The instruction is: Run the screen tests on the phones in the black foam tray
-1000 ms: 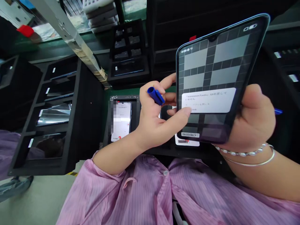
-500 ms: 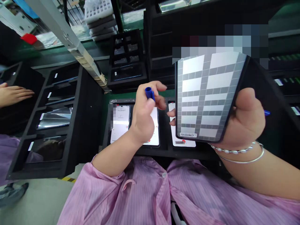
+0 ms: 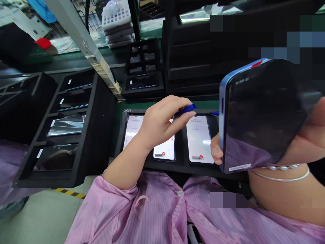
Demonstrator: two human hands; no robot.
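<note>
My right hand [image 3: 308, 145] grips a smartphone [image 3: 261, 115], raised and tilted, its screen dark with small status signs at the top and a white label at the bottom. Past the phone's left edge pokes a blue pointed tip [image 3: 215, 113], like a pen's; the rest is hidden. Between the thumb and fingers of my left hand [image 3: 162, 123] is a blue pen cap [image 3: 188, 108]. Below lie three lit phones in a black tray: a left phone [image 3: 133, 128], partly behind my left hand, a middle phone [image 3: 164, 150] and a right phone [image 3: 200, 139].
At left stands a black slotted rack [image 3: 88, 142] holding several dark phones. A slanted metal post [image 3: 83, 44] rises behind it. Further back are a smaller black tray [image 3: 144, 69] and stacked white baskets [image 3: 116, 20]. A purple sleeve [image 3: 15, 162] shows at far left.
The held phone has shifted right and turned, its screen going from a grey-and-white pattern to dark. My left hand has moved right and rolled palm-down with the cap. Another person's hand has left view.
</note>
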